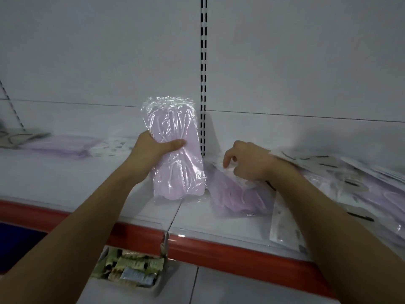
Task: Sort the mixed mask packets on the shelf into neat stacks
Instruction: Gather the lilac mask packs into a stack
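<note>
My left hand [156, 150] grips a clear packet of pale purple masks [175, 154] around its middle and holds it upright over the white shelf [65, 178]. A second purple mask packet [238, 198] lies flat on the shelf just to the right. My right hand [247, 161] hovers over that packet's upper end with fingers curled downward, fingertips at or near the plastic; whether it pinches the packet is unclear. A low stack of purple packets [63, 144] sits at the far left of the shelf.
A jumble of mixed packets [355, 183], some white with dark print, covers the shelf's right side. More printed packets [114, 147] lie behind my left hand. The shelf has a red front edge [219, 251]. A lower bin holds small wrapped items [131, 268]. A slotted upright [203, 73] splits the back wall.
</note>
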The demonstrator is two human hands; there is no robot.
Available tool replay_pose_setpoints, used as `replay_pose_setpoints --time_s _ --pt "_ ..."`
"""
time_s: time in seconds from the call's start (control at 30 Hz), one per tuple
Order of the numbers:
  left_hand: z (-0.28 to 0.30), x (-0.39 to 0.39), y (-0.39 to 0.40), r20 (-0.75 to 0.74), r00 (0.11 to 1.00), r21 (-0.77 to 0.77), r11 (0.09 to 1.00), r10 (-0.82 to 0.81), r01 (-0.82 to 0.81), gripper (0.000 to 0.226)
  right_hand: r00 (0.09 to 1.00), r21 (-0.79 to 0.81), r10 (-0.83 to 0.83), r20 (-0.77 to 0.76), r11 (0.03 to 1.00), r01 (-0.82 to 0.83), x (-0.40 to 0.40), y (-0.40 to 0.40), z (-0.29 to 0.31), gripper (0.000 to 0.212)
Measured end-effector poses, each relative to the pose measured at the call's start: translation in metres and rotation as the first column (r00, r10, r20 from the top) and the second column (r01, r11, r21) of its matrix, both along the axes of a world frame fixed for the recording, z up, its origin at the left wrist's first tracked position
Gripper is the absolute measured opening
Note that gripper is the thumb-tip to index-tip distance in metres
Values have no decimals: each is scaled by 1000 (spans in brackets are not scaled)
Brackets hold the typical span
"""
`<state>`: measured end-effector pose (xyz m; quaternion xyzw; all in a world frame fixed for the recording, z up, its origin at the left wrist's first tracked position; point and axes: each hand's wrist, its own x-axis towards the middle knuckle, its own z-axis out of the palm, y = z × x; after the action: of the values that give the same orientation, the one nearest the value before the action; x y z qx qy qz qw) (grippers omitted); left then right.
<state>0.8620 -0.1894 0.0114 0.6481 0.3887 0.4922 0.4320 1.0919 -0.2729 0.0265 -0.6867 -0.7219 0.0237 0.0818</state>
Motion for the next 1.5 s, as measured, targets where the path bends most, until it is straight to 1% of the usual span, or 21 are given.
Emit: replay_pose_setpoints --time_s 0.1,0.17,0.23,0.3,0.33,0.43,0.53,0.63,0.73,0.77,0.83,0.9,0.93,1.03,1.13,1.2,1.23,1.3,1.33,1.43,1.5 --pt "-10 2 0 82 994 -75 994 -75 81 31 984 47 -40 175 998 33 -7 -6 2 40" --pt "-13 1 2 105 990 -88 991 -90 99 32 965 72 57 255 994 -78 -17 -10 3 41" --pt "-14 -3 5 123 988 -94 990 -91 103 31 967 68 209 146 973 -221 -29 -16 2 30" --pt "-15 -6 8 132 987 -105 989 -89 103 34 968 -20 250 -22 968 -250 -40 -24 2 8" --pt "-16 -8 8 132 987 -105 989 -90 104 35 975 -99 218 -35 970 -220 -45 -27 2 18" --pt "-17 -11 11 150 985 -115 988 -89 106 35 987 -265 128 96 959 -98 -48 -30 1 36" --pt "-17 -12 13 151 983 -107 987 -100 116 35 987 -246 117 109 965 -88 -51 -26 0 16" --pt "-19 -12 13 142 982 -113 984 -121 138 36 990 -220 91 112 973 -64 -50 -21 0 19" --pt "-18 -12 12 132 982 -116 981 -137 152 33 971 -75 -8 -239 997 -10 -31 -17 12 20" --pt "-18 -12 11 125 981 -116 980 -147 162 31 903 -1 -27 -429 1000 29 -24 -18 18 19" --pt "-19 -11 12 108 980 -125 976 -166 180 29 649 119 20 -760 987 109 -16 -19 28 15" --pt "-20 -9 12 78 982 -138 973 -173 183 31 449 264 176 -876 954 142 -19 -20 31 24" --pt "-20 -9 11 54 982 -145 971 -181 187 32 446 340 246 -861 930 142 -26 -20 30 28" --pt "-17 -4 6 2 980 -143 970 -200 198 26 642 451 335 -690 892 19 -53 -12 12 21" --pt "-12 -1 -1 30 976 -172 960 -217 219 81 797 380 417 -438 889 -256 -72 -1 -12 9" --pt "-14 -1 0 52 971 -164 957 -234 239 97 783 326 503 -365 857 -399 -74 3 -19 12" --pt "-15 -2 -1 59 967 -124 959 -249 254 82 760 296 514 -397 856 -424 -72 2 -19 13" --pt "-16 -2 2 87 961 -62 961 -263 268 37 681 316 483 -550 876 -365 -68 -1 -14 14" --pt "-16 -3 2 102 959 -45 962 -265 271 28 644 387 459 -613 884 -262 -64 -2 -9 15" --pt "-11 -2 0 135 956 -14 965 -259 263 43 608 498 317 -728 854 152 -50 1 1 35" --pt "-4 0 -5 192 947 3 965 -259 264 54 423 351 249 -871 919 180 -46 1 4 60"
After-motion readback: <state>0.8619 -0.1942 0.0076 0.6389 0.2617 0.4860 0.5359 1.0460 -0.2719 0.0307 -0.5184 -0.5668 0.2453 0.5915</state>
